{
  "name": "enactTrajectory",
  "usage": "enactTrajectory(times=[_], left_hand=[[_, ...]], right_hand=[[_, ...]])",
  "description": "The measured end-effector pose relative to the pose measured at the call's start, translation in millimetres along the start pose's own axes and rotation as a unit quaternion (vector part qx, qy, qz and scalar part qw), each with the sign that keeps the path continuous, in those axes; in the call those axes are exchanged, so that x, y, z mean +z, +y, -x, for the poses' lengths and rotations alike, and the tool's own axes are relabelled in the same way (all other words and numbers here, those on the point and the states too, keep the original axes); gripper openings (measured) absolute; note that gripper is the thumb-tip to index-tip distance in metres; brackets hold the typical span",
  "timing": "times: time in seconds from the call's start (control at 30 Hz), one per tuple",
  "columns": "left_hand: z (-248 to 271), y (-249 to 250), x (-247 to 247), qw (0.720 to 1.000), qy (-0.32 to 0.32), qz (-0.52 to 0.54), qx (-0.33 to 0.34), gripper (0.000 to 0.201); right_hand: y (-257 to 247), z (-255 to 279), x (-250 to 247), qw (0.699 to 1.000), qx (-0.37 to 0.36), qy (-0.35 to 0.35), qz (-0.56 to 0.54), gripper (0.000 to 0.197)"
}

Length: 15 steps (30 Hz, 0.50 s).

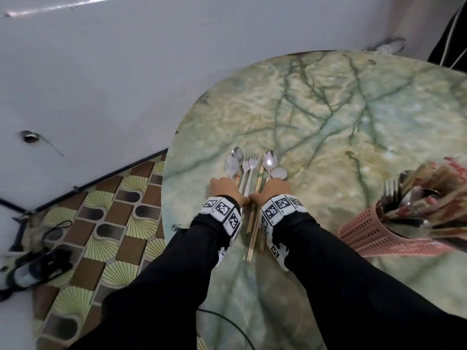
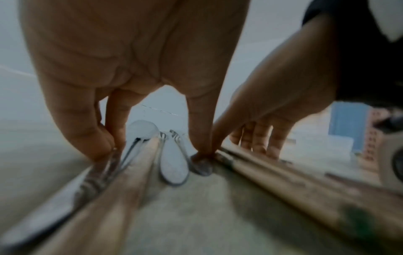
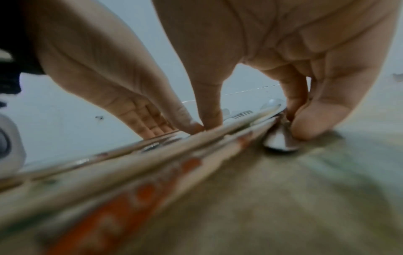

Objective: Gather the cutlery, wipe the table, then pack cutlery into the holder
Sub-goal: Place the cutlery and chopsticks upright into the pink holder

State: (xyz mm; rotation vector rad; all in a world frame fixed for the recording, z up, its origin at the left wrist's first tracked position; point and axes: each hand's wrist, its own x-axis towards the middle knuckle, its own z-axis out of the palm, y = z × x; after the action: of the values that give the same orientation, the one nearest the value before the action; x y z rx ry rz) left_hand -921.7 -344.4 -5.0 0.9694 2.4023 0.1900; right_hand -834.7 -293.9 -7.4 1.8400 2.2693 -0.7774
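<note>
Steel spoons (image 1: 233, 161) and forks (image 1: 249, 164) lie with wooden chopsticks (image 1: 254, 223) in one loose row on a green marbled table (image 1: 341, 117), bowls and tines pointing beyond the fingertips. At the row's left edge the left hand (image 1: 223, 189) arches over the handles, its fingers (image 2: 96, 138) bent down and touching a spoon handle, its thumb planted at the middle of the row; nothing is lifted. Thumb meets thumb at the centre. To the right, the right hand (image 1: 274, 189) mirrors it, fingers (image 3: 309, 117) curled down against a spoon handle on the row's far side. Well right of both hands stands the pink slatted holder (image 1: 366, 231), already bristling with utensils. The gathering step looks under way: squeezing both sides inward evenly, keeping fingertips low on the tabletop, should bunch the pieces without a chopstick rolling free.
</note>
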Motion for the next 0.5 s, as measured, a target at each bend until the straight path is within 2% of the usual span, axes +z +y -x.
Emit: enactTrajectory(times=[0.07,0.13,0.2,0.23,0.3,0.37,0.5], left_hand=[[-0.2,1.2,1.9,1.0,0.007,-0.022,0.001,0.056],[-3.2,3.6,3.0,0.999,0.004,-0.033,-0.003,0.048],[-2.1,6.6,2.8,0.999,0.0,-0.035,-0.005,0.038],[-1.4,8.1,2.7,0.999,0.004,-0.033,-0.001,0.031],[0.1,10.7,2.7,1.0,0.006,-0.021,0.011,0.018],[0.4,12.8,2.6,1.0,-0.008,-0.003,0.014,0.02],[5.3,11.3,7.3,1.0,-0.025,0.011,0.01,0.027]], right_hand=[[-0.7,-2.9,-1.0,1.0,-0.001,-0.002,0.004,0.042],[-2.0,-4.9,0.0,1.0,0.006,0.011,-0.013,0.034],[-2.1,-3.5,-3.6,0.997,0.026,0.028,-0.059,0.045],[-2.1,-5.7,-6.1,0.997,0.026,0.021,-0.07,0.049],[-1.7,-5.1,-14.8,0.996,0.033,-0.045,-0.07,0.046],[1.7,-5.8,-17.4,0.993,0.048,-0.086,-0.06,0.043],[13.6,4.2,-11.2,0.996,0.011,-0.058,-0.066,0.046]])
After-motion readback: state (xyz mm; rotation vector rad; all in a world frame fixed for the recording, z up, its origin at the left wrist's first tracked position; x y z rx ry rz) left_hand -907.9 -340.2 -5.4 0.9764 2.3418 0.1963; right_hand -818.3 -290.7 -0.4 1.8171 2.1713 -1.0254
